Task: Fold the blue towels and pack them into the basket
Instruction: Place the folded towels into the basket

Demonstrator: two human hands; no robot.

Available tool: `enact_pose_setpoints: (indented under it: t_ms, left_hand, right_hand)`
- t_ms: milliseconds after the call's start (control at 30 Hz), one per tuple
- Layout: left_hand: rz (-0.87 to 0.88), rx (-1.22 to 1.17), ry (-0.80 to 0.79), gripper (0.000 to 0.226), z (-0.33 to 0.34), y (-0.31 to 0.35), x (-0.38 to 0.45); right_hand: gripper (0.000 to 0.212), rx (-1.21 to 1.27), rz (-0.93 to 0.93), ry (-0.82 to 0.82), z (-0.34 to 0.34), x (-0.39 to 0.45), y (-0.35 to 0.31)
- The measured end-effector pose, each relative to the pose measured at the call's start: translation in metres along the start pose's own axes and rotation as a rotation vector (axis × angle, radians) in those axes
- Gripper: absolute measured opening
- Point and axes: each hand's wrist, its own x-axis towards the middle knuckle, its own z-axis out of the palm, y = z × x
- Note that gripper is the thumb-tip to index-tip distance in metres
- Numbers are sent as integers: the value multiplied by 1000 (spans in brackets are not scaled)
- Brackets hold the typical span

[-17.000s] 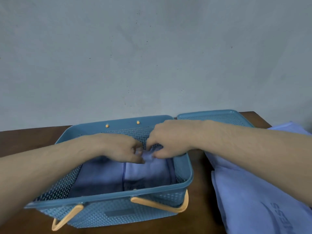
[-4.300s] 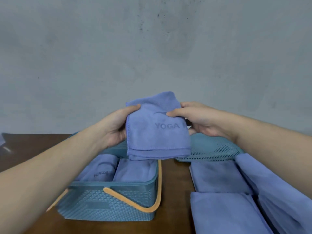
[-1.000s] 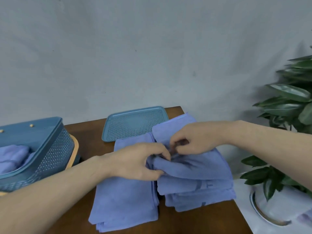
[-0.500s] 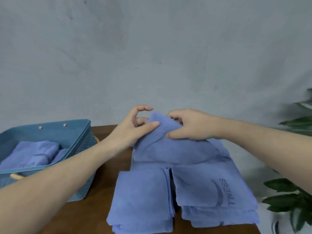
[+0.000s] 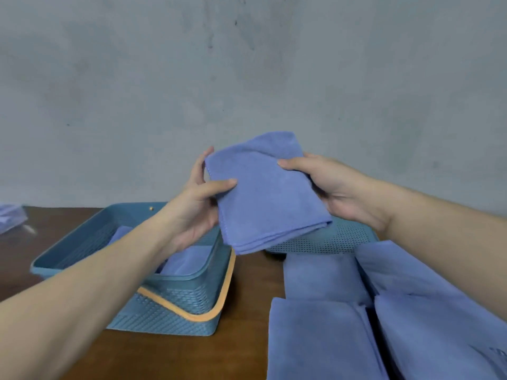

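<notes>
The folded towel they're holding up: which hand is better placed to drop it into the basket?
Probably the left hand. It grips the folded towel on the side above the basket, whose open top lies right under that forearm. The right hand holds the far side, over the lid.

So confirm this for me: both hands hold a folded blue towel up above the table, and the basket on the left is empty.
Not empty. The head view shows folded towels already inside the basket. The rest stands: the left hand and right hand hold a folded blue towel above the table.
</notes>
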Motion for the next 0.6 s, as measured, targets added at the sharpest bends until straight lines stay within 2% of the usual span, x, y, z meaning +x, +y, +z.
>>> enact_pose_setpoints:
  t_ms: [100,233,267,333,400,433,533,600]
  left_hand:
    - [111,198,37,100,-30,14,-1]
    - [106,322,104,89,-76,37,-6]
    - [93,343,119,83,-88,41,-7]
    - [56,391,126,65,-112,45,-8]
    - [-33,471,135,44,-134,46,-8]
    - [-91,503,135,36,-144,44,-8]
    - [-284,515,75,27,-168,41,-12]
    - [-437,569,-36,35,-180,41,-14]
  right_hand:
    - [19,-126,62,85,27,28,10]
    - [20,-373,87,140,64,59,24]
    - [26,-432,74,132,75,65,27]
    - [54,-559,49,132,94,76,33]
    - [84,-678,52,131,110,88,41]
    - [86,-748,58,107,119,93,45]
    - [63,-972,87,-3,140,103,58]
    - [62,-1086,128,-27,148,109,66]
